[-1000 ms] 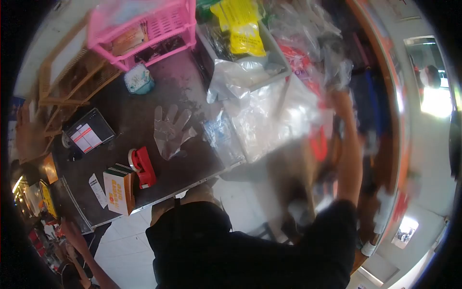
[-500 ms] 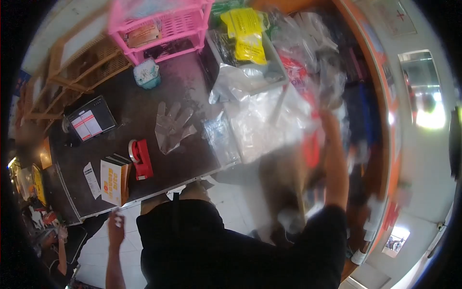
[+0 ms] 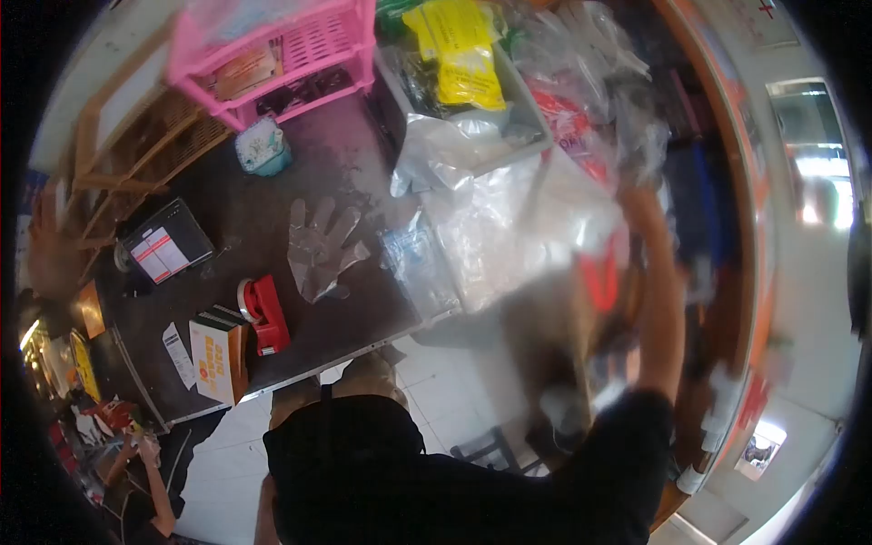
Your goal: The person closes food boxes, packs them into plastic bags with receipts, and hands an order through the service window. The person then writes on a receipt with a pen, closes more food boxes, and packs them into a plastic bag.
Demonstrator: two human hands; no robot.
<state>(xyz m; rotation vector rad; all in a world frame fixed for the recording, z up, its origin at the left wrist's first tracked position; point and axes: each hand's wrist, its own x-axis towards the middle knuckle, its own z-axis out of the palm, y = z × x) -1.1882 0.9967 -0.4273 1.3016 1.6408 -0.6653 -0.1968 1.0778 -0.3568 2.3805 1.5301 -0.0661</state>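
My right arm stretches out over the right side, and my right hand is in among a heap of plastic bags. Its fingers are blurred and hidden there, so their grip does not show. Clear plastic bags lie just beyond the hand, with a red printed bag to the left and red plastic hanging below. White translucent plastic bags are spread left of my right hand. Only a strip of my left forearm shows beside my black shirt; the left hand is out of sight.
On the dark counter are a clear disposable glove, red tape dispenser, white-and-orange box, receipt and tablet. A pink rack and grey bin stand behind. A co-worker's arms show lower left.
My left hand has dropped out of view from near the box. My right hand remains among the bags, shifted slightly in view. A blurred hand has appeared at the far left.
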